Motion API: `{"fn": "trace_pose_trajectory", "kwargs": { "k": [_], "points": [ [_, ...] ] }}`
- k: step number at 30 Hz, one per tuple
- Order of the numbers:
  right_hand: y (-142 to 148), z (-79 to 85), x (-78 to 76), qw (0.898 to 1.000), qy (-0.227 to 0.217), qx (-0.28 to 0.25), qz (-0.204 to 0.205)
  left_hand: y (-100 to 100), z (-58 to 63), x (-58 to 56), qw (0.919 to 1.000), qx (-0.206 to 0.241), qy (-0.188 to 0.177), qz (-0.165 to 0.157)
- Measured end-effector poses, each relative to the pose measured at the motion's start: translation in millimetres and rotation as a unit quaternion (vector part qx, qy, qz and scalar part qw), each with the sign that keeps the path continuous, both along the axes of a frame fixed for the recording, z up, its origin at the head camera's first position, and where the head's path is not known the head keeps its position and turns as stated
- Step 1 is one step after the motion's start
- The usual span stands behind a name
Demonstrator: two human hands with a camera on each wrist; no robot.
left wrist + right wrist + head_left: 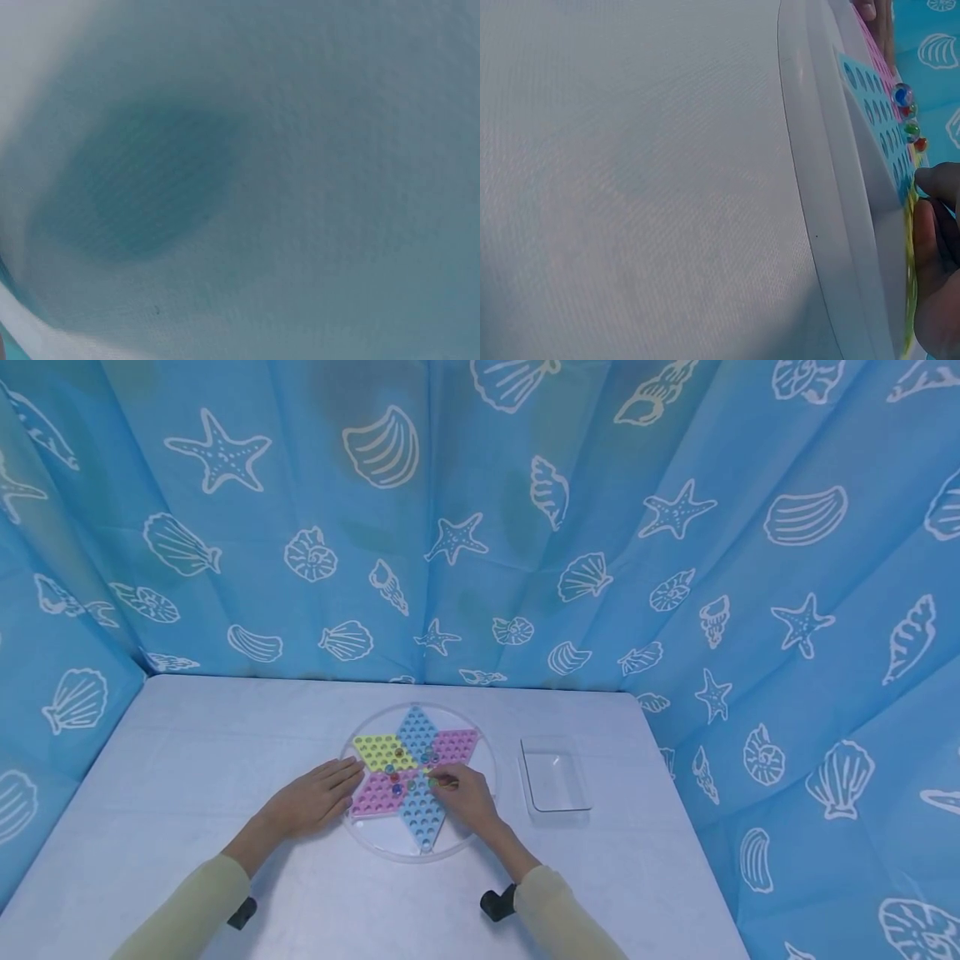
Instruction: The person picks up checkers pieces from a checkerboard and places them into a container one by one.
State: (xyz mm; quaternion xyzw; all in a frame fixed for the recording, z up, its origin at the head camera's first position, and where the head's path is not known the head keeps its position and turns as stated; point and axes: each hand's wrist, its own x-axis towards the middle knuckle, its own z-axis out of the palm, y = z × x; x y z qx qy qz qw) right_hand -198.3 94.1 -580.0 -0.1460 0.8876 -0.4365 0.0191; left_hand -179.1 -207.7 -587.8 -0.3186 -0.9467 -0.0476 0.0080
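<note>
At the left began a blue cloth curtain (75, 610), which also ran behind and to the right, and its visible marking was white line drawings of starfish and seashells. A pale yellow-green sleeve with a black device (242, 912) near the wrist led to the left hand (318, 793), which lay palm down by the board's left edge, its fingers straight and together, without grasping; the fingertips overlapped the rim. Next, on the white cloth-covered table (637, 860), was the round whitish plastic board (382, 833), bearing a six-pointed star with holes in yellow, pink and light blue sections. Several small glass marbles (397, 790), among them blue, red and greenish ones, sat around the star's middle. Over its lower right part was the right hand (467, 797), with curled fingers, and with thumb and finger brought close together at the holes; whether a marble was pinched between them I could not tell. A second black device (498, 904) was at this wrist. Farther right, apart from the board, stood a clear rectangular plastic box (555, 777).
</note>
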Motion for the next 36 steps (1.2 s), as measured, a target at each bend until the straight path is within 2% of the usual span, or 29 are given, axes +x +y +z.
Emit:
{"fn": "trace_pose_trajectory", "kwargs": {
  "k": [9, 15, 21, 27, 31, 36],
  "points": [
    [5.6, 7.1, 1.0, 0.999, -0.001, -0.034, 0.019, -0.8, -2.3, 0.9, 0.9998, 0.012, 0.013, -0.005],
    [18.1, 22.8, 3.7, 1.0, -0.003, -0.024, 0.01, -1.5, -0.5, 0.2, 0.9999, 0.007, 0.007, -0.012],
    [44.9, 41.3, -0.1, 0.999, -0.013, -0.024, -0.022, -2.8, 0.9, -0.3, 0.9998, 0.011, 0.005, -0.016],
    [78.0, 52.2, -6.1, 0.997, -0.018, -0.024, -0.075, -3.8, -1.9, -1.0, 0.9999, 0.009, 0.007, -0.011],
    [100.3, 55.9, -6.7, 0.994, -0.031, -0.023, -0.103, -3.6, -3.5, -1.0, 0.9999, 0.01, 0.007, -0.007],
    [123.9, 54.8, -5.7, 0.993, -0.023, -0.017, -0.117, -2.7, -5.3, -0.1, 0.9998, 0.017, 0.011, 0.0]
  ]
}}
